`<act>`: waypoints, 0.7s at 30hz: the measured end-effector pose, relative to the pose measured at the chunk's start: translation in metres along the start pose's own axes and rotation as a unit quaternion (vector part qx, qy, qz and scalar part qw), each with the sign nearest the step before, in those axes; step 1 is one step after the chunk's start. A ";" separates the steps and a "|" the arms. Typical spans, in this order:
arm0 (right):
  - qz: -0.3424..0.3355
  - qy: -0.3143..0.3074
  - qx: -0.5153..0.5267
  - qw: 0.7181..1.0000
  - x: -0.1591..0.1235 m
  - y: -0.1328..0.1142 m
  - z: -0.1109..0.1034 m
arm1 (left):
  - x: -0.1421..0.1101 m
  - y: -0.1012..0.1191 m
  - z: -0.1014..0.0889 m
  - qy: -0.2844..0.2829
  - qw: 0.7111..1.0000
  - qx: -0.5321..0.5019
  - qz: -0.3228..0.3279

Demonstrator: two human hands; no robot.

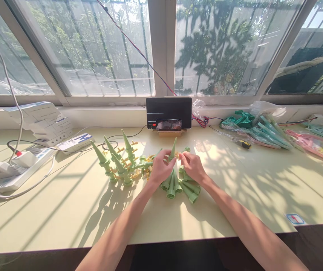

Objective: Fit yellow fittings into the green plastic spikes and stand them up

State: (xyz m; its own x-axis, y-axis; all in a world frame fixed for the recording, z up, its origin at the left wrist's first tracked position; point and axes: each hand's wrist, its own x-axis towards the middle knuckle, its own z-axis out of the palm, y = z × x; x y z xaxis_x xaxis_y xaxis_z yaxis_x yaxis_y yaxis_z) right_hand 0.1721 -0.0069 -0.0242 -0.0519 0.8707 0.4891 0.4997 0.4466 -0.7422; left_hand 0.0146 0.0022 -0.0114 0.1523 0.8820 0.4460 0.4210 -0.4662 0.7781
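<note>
My left hand is closed around a green plastic watering spike, its tip pointing up. Against its side, my right hand pinches a small yellow valve, partly hidden by the fingers. Several green cones lie fanned out below my hands, their open ends towards me. To the left stand several upright spikes fitted with yellow valves. More green and yellow parts lie between them and my left hand, partly covered by it.
A phone leans before a black screen at the back. On the left are white boxes and a power strip with cables. Bagged green parts, pink parts and a yellow-black tool lie right.
</note>
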 end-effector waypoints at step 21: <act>-0.022 0.003 0.018 1.000 0.000 -0.002 -0.001 | 0.000 -0.001 0.000 0.007 1.000 -0.001 -0.020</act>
State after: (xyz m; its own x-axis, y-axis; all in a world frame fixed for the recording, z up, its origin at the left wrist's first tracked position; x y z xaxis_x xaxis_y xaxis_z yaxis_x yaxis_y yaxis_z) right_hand 0.1717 -0.0078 -0.0222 -0.0681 0.8494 0.5233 0.4665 0.4908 -0.7359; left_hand 0.0139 0.0027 -0.0121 0.1231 0.8987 0.4210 0.4240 -0.4312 0.7964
